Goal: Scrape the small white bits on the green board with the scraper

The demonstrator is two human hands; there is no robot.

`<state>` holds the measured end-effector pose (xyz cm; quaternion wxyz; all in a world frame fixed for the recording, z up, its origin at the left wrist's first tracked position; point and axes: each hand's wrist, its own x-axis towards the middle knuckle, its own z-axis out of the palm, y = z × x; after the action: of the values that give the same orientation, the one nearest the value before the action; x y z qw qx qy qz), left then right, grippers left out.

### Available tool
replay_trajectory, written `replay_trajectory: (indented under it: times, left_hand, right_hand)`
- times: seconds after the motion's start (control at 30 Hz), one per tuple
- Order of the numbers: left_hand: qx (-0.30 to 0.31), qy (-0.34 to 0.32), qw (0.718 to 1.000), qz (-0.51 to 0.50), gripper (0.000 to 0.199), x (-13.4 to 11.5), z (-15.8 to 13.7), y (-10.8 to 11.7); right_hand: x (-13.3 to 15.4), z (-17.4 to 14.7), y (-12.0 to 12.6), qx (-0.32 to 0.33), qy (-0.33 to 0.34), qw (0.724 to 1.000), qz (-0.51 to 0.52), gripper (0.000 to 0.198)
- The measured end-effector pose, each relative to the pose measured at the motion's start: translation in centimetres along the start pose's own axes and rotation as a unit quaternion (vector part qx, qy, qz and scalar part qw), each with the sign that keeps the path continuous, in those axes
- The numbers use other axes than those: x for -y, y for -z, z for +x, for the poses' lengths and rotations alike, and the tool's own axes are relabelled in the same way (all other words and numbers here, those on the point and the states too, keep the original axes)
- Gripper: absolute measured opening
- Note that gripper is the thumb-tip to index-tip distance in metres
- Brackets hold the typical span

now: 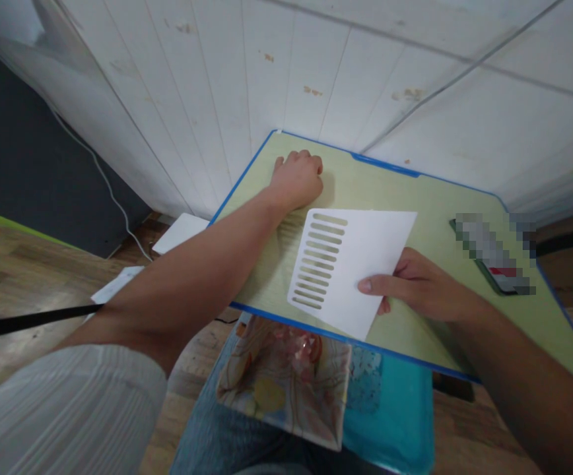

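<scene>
A stiff white card [353, 254] with a column of long rounded slots along its left side is in my right hand [410, 284]. The thumb lies on its front face and the fingers are behind it. Tilted, the card is held above the pale yellow-green table [346, 178] with a blue rim. My left hand [299, 175] rests near the table's far left corner, its fingers curled inward. Whether anything lies under those curled fingers is hidden. The left hand and the card are apart.
A phone-like device [494, 257], partly blurred out, lies at the table's right. A patterned fabric bag [291, 396] and a turquoise plastic piece [395, 415] are below the front edge. White plank wall [306, 59] stands behind, with a cable [445, 86] running down it.
</scene>
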<state>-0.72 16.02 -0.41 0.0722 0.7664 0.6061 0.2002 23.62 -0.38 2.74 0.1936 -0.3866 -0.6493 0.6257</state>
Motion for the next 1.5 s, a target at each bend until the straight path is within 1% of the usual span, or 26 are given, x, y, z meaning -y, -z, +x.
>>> replay_trajectory:
  times: [0.13, 0.23, 0.43, 0.63, 0.8, 0.93, 1.03, 1.1, 1.17, 1.23, 1.3, 1.43, 1.5]
  left_hand:
    - [0.011, -0.001, 1.0, 0.0, 0.053, 0.2, 0.3, -0.1]
    - [0.008, -0.004, 1.0, -0.002, 0.052, 0.2, 0.3, -0.1]
    - [0.003, -0.003, 1.0, -0.002, 0.052, 0.2, 0.2, 0.0]
    - [0.013, 0.0, 1.0, 0.002, 0.052, 0.0, 0.2, 0.0]
    - [0.014, 0.007, 1.0, -0.004, 0.048, -0.2, 0.1, 0.3]
    - [0.019, 0.01, 1.0, -0.015, 0.046, -0.3, 0.2, 0.3]
    - [0.017, 0.01, 1.0, -0.015, 0.045, -0.3, 0.1, 0.3]
    - [0.008, 0.005, 1.0, -0.009, 0.046, -0.2, 0.0, 0.3]
    - [0.004, 0.001, 1.0, -0.005, 0.048, -0.2, 0.0, 0.2]
    - [0.008, 0.004, 1.0, -0.007, 0.048, -0.2, 0.0, 0.2]
    - [0.012, 0.011, 1.0, -0.016, 0.048, -0.1, 0.1, 0.3]
    - [0.026, 0.04, 0.998, -0.038, 0.053, 0.5, 0.3, 0.9]
    - [0.028, 0.054, 0.997, -0.045, 0.058, 1.2, 0.6, 1.2]
  right_hand:
    - [0.1, 0.1, 0.5, -0.034, 0.0, 0.999, -0.016, 0.043]
    - [0.2, 0.1, 0.8, -0.054, 0.004, 0.998, -0.027, 0.043]
    - [0.1, 0.2, 0.3, 0.005, 0.011, 1.0, -0.021, 0.047]
    - [0.1, 0.3, 0.4, -0.04, 0.016, 0.999, -0.03, 0.05]
    - [0.3, 0.2, -0.7, -0.026, 0.024, 0.999, -0.031, 0.052]
    - [0.3, 0.1, -1.2, -0.018, 0.016, 0.999, -0.031, 0.054]
    - [0.5, -0.1, -0.7, -0.036, 0.026, 0.999, -0.032, 0.052]
    - [0.7, -0.3, 0.1, -0.065, 0.033, 0.997, -0.041, 0.05]
    - [0.8, -0.6, 1.0, -0.076, 0.028, 0.995, -0.054, 0.05]
    - [0.9, -0.9, 1.5, -0.059, 0.012, 0.996, -0.065, 0.048]
    - [0.9, -1.2, 1.6, -0.035, -0.005, 0.997, -0.066, 0.046]
    - [1.3, -1.4, 0.1, -0.015, -0.022, 0.998, -0.054, 0.043]
    - [1.4, -1.4, -0.8, -0.017, -0.021, 0.999, -0.046, 0.043]
